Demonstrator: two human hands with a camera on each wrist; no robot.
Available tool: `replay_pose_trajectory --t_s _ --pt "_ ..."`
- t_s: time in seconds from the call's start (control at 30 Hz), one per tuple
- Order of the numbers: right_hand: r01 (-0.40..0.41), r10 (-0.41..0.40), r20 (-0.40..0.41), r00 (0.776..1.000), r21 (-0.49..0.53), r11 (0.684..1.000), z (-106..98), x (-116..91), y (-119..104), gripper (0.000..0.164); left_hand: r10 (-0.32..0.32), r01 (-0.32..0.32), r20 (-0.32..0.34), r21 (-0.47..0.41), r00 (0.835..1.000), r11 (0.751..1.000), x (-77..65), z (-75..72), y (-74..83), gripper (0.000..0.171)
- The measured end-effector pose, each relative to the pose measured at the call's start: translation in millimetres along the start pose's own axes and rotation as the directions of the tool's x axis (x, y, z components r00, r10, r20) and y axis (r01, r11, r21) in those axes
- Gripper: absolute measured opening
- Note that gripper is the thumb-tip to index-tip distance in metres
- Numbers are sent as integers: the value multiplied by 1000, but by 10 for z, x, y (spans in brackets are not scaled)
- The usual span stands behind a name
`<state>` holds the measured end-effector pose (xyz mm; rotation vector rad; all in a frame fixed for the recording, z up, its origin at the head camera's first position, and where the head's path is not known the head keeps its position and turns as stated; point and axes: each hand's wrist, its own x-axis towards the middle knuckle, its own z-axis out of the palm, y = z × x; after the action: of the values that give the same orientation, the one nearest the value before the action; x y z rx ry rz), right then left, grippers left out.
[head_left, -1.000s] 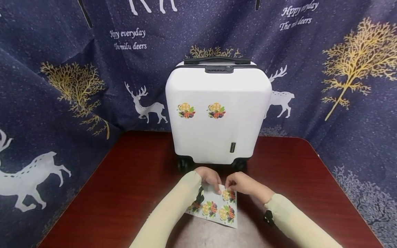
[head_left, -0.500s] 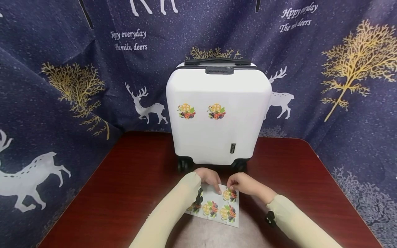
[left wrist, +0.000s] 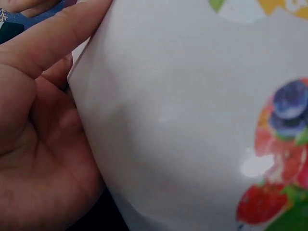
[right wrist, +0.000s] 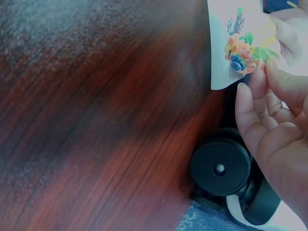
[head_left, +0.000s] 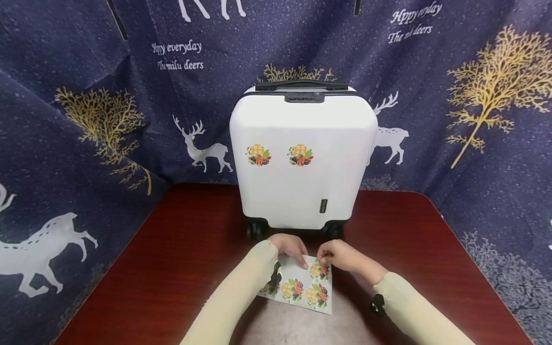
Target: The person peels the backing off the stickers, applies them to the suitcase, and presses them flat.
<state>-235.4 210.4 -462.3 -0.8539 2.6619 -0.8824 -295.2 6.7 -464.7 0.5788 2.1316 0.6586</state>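
Observation:
My left hand (head_left: pixel 292 246) grips the top edge of a white sticker sheet (head_left: pixel 301 275), thumb on its face and the other fingers behind, as the left wrist view shows. Rows of printed fruit stickers cover the sheet; my left sleeve hides part of it. At the sheet's upper right corner, my right hand (head_left: pixel 339 254) pinches the leafy edge of a fruit sticker (right wrist: pixel 246 57) between thumb and forefinger. Most of that sticker lies against the sheet. Two matching fruit stickers, a left one (head_left: pixel 258 155) and a right one (head_left: pixel 300 155), are on the white suitcase (head_left: pixel 297 189).
The suitcase stands upright on the dark red wooden table (head_left: pixel 198 215), just beyond my hands. One of its black wheels (right wrist: pixel 221 166) shows close below my right hand in the right wrist view. A blue curtain (head_left: pixel 181 96) with deer and trees hangs behind.
My right hand and the sheet's right side have shifted slightly to the right. The left hand keeps its hold, and the suitcase stays put.

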Motion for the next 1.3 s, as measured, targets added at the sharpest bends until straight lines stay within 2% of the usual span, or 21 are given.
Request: replay_pose_trajectory --t_s 0.6,0.9,1.1,1.3 --pt "2 -2 9 1000 50 999 -46 -42 -4 9 -1 1 -6 -13 1000 1000 11 -1 -21 16" --pt "33 -33 3 999 46 998 -73 -87 -19 8 -2 2 1 -18 1000 1000 23 -1 -29 17" --pt "13 -13 3 1000 61 998 -76 -105 15 8 4 -4 -7 -4 1000 1000 26 1 -34 18" --pt "10 -10 -1 1000 80 997 -85 -116 31 9 0 0 -10 -33 1000 999 13 1 -33 15"
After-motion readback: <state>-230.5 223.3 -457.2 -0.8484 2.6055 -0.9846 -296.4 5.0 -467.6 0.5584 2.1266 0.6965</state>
